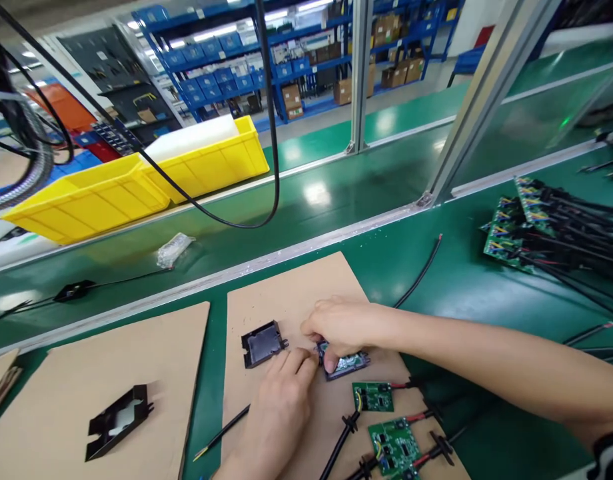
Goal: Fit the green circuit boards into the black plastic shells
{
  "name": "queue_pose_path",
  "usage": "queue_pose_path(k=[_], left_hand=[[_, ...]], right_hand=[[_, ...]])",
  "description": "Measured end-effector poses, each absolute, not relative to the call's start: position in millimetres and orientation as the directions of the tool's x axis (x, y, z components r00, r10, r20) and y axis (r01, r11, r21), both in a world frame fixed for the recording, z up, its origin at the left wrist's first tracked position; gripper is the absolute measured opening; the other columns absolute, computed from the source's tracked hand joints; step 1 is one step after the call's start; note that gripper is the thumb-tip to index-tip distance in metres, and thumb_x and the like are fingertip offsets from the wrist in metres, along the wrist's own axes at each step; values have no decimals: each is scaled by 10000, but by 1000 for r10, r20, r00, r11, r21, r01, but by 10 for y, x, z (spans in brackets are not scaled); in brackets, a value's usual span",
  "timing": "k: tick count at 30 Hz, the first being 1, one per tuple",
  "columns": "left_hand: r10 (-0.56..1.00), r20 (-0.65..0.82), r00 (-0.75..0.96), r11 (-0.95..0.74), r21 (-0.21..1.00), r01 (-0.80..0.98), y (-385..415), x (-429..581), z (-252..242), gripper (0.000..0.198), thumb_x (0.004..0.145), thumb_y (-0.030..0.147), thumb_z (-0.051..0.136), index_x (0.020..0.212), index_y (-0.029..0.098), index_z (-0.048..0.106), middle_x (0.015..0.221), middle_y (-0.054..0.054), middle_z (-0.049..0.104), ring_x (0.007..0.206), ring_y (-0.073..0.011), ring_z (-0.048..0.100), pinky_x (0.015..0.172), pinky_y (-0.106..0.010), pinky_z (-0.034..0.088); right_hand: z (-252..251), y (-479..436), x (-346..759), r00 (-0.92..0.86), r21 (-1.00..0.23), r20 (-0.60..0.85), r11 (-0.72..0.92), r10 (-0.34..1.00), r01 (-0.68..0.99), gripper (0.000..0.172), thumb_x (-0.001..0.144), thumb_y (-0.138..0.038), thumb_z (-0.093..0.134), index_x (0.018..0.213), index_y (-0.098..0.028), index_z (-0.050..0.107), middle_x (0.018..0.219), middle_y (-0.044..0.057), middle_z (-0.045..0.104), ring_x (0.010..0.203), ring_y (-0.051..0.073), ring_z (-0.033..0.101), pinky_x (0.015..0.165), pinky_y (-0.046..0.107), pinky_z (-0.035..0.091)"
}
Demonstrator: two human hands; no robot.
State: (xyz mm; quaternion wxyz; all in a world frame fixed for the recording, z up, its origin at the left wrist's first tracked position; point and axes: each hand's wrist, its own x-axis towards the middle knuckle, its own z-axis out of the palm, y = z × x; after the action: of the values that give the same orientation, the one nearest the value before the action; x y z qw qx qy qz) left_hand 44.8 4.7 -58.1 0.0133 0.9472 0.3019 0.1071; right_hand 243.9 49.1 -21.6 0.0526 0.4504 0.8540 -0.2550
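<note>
A small black plastic case [359, 367] with a green circuit board [346, 363] inside lies on the cardboard. My right hand [339, 327] is closed over its left part, thumb pressing on the board and fingertips at the far edge. My left hand [286, 400] is closed at the case's left end, its fingers around a black cable [231, 427] whose bare wire end comes out beneath the hand; the grip itself is hidden. Just beyond my left fingers is another black case [262, 345], open side up. Several green boards with cables [394, 443] lie nearer me on the right.
A third black case [117, 421] rests on the left cardboard sheet [171, 353]. Piled at the right are wired circuit boards [511, 230]. Yellow bins [211, 167] stand beyond the metal rail [286, 253], under a hanging black cable [274, 133]. A metal post [466, 113] rises ahead.
</note>
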Motion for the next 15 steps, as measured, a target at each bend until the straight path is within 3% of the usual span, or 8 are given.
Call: queue_pose_path(k=[4, 7, 9, 15], left_hand=[[569, 157, 808, -821, 166, 546, 52, 526, -322, 305, 859, 19, 408, 1077, 154, 574, 1057, -99, 615, 893, -243, 568, 781, -397, 509], [456, 113, 883, -864, 296, 408, 37, 609, -224, 309, 885, 70, 425, 1153, 165, 545, 1143, -88, 589, 1005, -246, 528, 899, -416, 460], [382, 70, 922, -884, 318, 342, 51, 660, -249, 381, 848, 70, 463, 1212, 160, 524, 1192, -79, 585, 1029, -245, 517, 935, -415, 440], [339, 39, 940, -929, 169, 328, 66, 655, -490, 542, 784, -20, 431, 1307, 111, 487, 1184, -91, 610, 1018, -243, 532, 931, -396, 445]], right_hand=[[-194, 265, 2738, -584, -501, -85, 472, 807, 725, 445, 762, -575, 732, 978, -195, 649, 911, 46, 659, 935, 233, 587, 756, 306, 424], [-195, 41, 2965, -550, -521, 40, 487, 835, 701, 553, 767, -568, 729, 1130, -167, 615, 992, 70, 635, 994, 245, 549, 862, 350, 414], [-231, -66, 3044, -535, -498, 19, 472, 845, 728, 598, 737, -560, 753, 1161, -162, 610, 1007, 82, 614, 1008, 264, 531, 865, 379, 415], [-319, -115, 2991, -528, -512, -27, 442, 849, 736, 506, 681, -397, 822, 1086, -172, 621, 1019, 57, 608, 994, 245, 536, 861, 367, 419]])
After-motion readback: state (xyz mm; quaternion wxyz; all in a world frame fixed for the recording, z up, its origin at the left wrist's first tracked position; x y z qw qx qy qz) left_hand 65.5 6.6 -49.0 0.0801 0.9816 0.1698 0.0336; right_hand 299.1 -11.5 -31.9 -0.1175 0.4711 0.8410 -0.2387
